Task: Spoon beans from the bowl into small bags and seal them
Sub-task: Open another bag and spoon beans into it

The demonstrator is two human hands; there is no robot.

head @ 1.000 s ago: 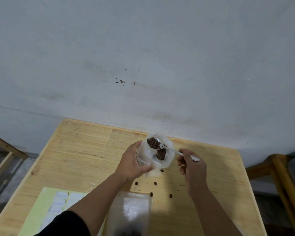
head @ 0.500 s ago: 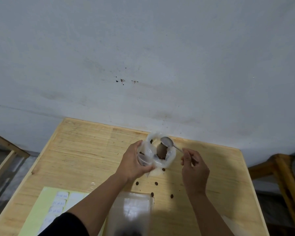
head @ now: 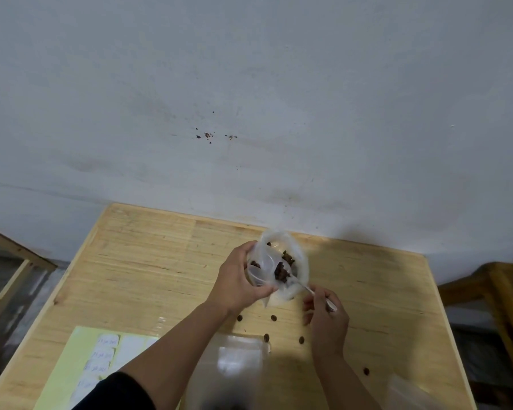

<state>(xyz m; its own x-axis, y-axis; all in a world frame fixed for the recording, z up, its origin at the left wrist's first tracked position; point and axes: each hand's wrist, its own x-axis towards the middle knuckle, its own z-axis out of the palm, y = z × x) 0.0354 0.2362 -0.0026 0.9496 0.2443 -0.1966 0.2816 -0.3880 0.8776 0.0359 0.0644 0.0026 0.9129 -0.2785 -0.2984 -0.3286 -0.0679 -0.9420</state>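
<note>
Head view: left hand [head: 237,279] grips the limp, slippery bag [head: 296,261] near its mouth; right hand [head: 326,315] pinches the spoon [head: 305,288].

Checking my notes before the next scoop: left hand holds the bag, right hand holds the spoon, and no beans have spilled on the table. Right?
Not quite. The head view shows several spilled beans on the table. The left hand does hold the bag, and the right hand the spoon.

Handwriting on the white labels [head: 105,355] is too blurred to read
</note>
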